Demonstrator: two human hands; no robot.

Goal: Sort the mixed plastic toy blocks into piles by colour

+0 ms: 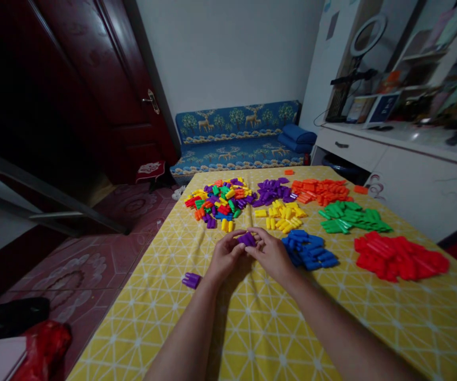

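Observation:
Over the middle of the table, my left hand (227, 251) and my right hand (267, 250) pinch a purple plastic building block (246, 239) between their fingertips. Whether it is one block or two pressed together, I cannot tell. Another purple block (191, 280) lies on the cloth beside my left forearm. Past my hands is a mixed heap of coloured blocks (222, 200). A blue pile (308, 250) sits just right of my right hand, with a yellow pile (286, 214) behind it.
The table has a yellow patterned cloth (252, 338). Purple (273, 191), orange (319, 190), green (353, 217) and red (399, 256) piles lie towards the back and right. Beyond the table stands a blue sofa (236, 143); a white cabinet (419, 185) is at right.

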